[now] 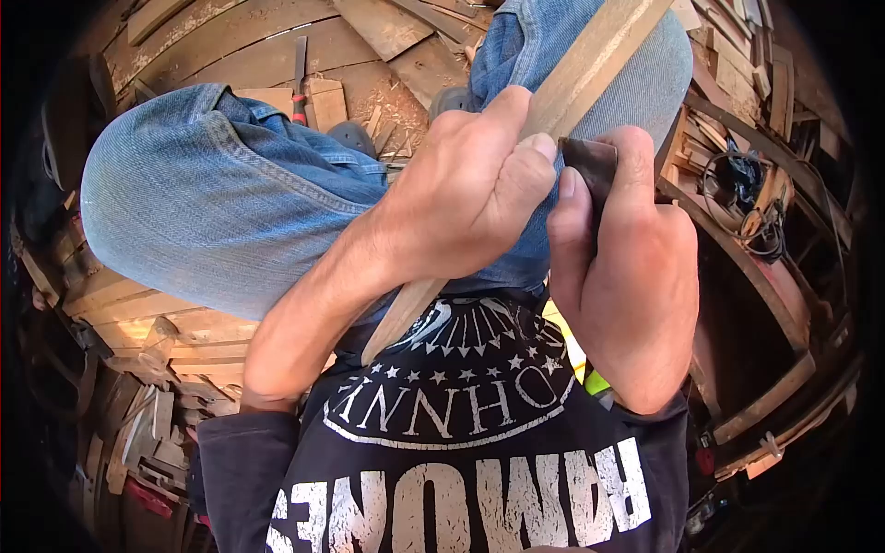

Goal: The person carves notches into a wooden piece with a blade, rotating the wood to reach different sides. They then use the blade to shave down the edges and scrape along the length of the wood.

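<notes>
A long, narrow wooden strip (599, 60) slants from the upper right down toward my shirt front, passing between my knees. My left hand (475, 189) is closed around it near mid-length, with the lower end showing below my wrist. In my right hand (636, 267), a dark, flat, brownish piece (593, 164) is pinched between thumb and curled index finger. Its upper edge sits right beside the strip, close to my left thumb. From this angle I cannot tell whether that piece is sandpaper or a thin scraper.
My jeans-clad knees (175, 203) flank the work. A red-handled tool with a long dark shaft (300, 78) rests on the wooden floor among offcuts and shavings. Wooden scraps (728, 55) lie at upper right, near tangled wire (756, 203). A wooden mallet-like piece (159, 339) is at left.
</notes>
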{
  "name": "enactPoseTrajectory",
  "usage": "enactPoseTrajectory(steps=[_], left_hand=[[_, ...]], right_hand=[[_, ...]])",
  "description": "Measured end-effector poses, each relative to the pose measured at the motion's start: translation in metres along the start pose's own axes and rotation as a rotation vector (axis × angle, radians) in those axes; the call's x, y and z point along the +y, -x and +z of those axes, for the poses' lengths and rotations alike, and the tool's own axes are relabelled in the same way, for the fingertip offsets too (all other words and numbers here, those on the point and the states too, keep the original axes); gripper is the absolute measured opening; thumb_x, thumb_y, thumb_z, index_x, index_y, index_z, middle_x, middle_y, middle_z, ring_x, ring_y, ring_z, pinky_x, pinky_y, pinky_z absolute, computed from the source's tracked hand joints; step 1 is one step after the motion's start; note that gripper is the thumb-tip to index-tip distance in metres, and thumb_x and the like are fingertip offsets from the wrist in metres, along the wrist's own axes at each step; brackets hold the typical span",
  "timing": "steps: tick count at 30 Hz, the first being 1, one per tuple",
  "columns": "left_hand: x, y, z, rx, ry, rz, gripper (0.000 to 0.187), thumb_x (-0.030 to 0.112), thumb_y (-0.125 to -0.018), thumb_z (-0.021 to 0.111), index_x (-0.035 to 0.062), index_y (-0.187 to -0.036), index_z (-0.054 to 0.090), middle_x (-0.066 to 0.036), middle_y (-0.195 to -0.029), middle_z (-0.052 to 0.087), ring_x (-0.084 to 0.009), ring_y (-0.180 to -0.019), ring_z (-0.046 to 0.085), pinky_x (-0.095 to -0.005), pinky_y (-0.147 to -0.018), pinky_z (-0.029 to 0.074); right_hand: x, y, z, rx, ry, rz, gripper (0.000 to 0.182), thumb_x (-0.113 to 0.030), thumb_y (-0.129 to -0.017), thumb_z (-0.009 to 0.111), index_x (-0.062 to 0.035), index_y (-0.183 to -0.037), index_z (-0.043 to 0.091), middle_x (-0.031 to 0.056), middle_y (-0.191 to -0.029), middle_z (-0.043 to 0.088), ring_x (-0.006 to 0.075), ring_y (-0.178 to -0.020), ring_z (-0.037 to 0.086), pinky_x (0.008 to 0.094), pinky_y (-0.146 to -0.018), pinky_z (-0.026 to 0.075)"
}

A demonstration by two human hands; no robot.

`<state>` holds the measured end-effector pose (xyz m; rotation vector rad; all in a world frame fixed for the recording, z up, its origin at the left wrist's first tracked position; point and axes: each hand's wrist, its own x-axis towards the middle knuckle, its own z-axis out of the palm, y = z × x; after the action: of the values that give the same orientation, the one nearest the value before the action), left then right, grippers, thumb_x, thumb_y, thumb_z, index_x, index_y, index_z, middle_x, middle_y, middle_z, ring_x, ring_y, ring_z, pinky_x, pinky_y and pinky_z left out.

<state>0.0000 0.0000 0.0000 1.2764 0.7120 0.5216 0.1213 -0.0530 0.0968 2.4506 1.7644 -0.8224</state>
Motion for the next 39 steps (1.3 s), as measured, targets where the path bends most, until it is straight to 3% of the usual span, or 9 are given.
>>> enactPoseTrajectory(steps=[23, 24, 26, 28, 30, 32, 35, 36, 39], left_hand=[[0.002, 0.001, -0.003, -0.025, 0.012, -0.025, 0.023, 0.012, -0.097, 0.054, -0.0061, -0.086, 0.047, -0.021, -0.054, 0.045, -0.0421, -0.05, 0.051, -0.0465, -0.047, 0.037], [0.0, 0.002, -0.003, -0.024, 0.008, -0.025, 0.023, 0.012, -0.097, 0.054, -0.0061, -0.086, 0.047, -0.021, -0.054, 0.045, -0.0421, -0.05, 0.051, -0.0465, -0.047, 0.037], [-0.005, 0.004, 0.0, -0.045, 0.023, -0.028, 0.031, 0.025, -0.099, 0.034, -0.0001, -0.097, 0.053, -0.001, -0.046, 0.044, -0.0102, -0.037, 0.042, -0.026, -0.039, 0.036], [-0.003, 0.004, -0.001, -0.057, 0.046, -0.032, 0.03, 0.023, -0.098, 0.034, 0.0, -0.098, 0.053, -0.001, -0.048, 0.045, -0.0101, -0.037, 0.043, -0.0255, -0.039, 0.036], [0.0, 0.005, -0.003, -0.063, 0.061, -0.033, 0.029, 0.022, -0.097, 0.034, 0.0001, -0.099, 0.053, -0.002, -0.049, 0.047, -0.0099, -0.037, 0.043, -0.0249, -0.039, 0.036], [0.002, 0.005, -0.007, -0.12, 0.232, -0.089, 0.038, 0.031, -0.101, 0.031, -0.0001, -0.101, 0.053, -0.004, -0.054, 0.051, -0.0098, -0.039, 0.045, -0.0238, -0.038, 0.036], [0.008, 0.005, -0.007, -0.02, 0.316, -0.102, 0.055, 0.046, -0.105, 0.024, -0.0008, -0.104, 0.054, -0.006, -0.057, 0.052, -0.0097, -0.039, 0.045, -0.0228, -0.038, 0.037], [0.013, 0.005, -0.01, -0.047, 0.286, -0.137, 0.072, 0.06, -0.103, 0.017, -0.0021, -0.107, 0.054, -0.006, -0.056, 0.051, -0.0097, -0.038, 0.043, -0.0225, -0.038, 0.038], [0.016, 0.005, -0.016, -0.031, 0.338, -0.131, 0.074, 0.062, -0.103, 0.018, -0.0027, -0.111, 0.053, -0.005, -0.056, 0.05, -0.0097, -0.038, 0.043, -0.0223, -0.038, 0.038]], right_hand=[[0.0, 0.006, -0.007, 0.054, -0.127, 0.033, 0.019, -0.009, -0.097, 0.058, -0.0001, -0.112, 0.051, 0.0239, -0.077, 0.066, 0.0438, -0.071, 0.066, 0.0457, -0.06, 0.05], [0.003, 0.006, -0.004, 0.122, -0.193, -0.01, 0.019, -0.009, -0.096, 0.059, 0.0006, -0.112, 0.052, 0.022, -0.077, 0.066, 0.0415, -0.068, 0.067, 0.0425, -0.059, 0.05], [0.014, 0.004, -0.002, 0.167, -0.241, -0.047, 0.019, -0.009, -0.096, 0.06, 0.0009, -0.111, 0.053, 0.02, -0.076, 0.066, 0.0384, -0.065, 0.067, 0.0404, -0.059, 0.049], [0.015, 0.002, -0.002, 0.203, -0.309, -0.036, 0.022, -0.009, -0.094, 0.066, 0.0016, -0.108, 0.054, 0.0146, -0.072, 0.065, 0.0281, -0.06, 0.066, 0.0344, -0.058, 0.049], [0.016, -0.002, -0.002, 0.252, -0.327, -0.068, 0.026, -0.01, -0.092, 0.07, 0.0015, -0.108, 0.053, 0.0136, -0.072, 0.065, 0.0259, -0.06, 0.066, 0.0333, -0.058, 0.049], [0.01, -0.005, -0.003, 0.299, -0.421, -0.061, 0.036, -0.013, -0.086, 0.079, 0.0007, -0.108, 0.053, 0.0114, -0.07, 0.064, 0.0208, -0.059, 0.064, 0.031, -0.059, 0.049], [0.01, -0.018, 0.001, 0.414, -0.382, -0.226, 0.038, -0.014, -0.085, 0.08, 0.0002, -0.108, 0.053, 0.012, -0.071, 0.064, 0.0183, -0.059, 0.063, 0.03, -0.057, 0.049], [0.004, -0.021, -0.005, 0.374, -0.408, -0.124, 0.035, -0.012, -0.087, 0.078, 0.0006, -0.108, 0.053, 0.0125, -0.073, 0.065, 0.0157, -0.061, 0.063, 0.0287, -0.059, 0.049], [0.011, -0.041, -0.015, 0.611, -0.389, -0.127, 0.028, -0.007, -0.09, 0.074, 0.0016, -0.106, 0.053, 0.0066, -0.073, 0.065, 0.0112, -0.062, 0.058, 0.0268, -0.059, 0.049]])
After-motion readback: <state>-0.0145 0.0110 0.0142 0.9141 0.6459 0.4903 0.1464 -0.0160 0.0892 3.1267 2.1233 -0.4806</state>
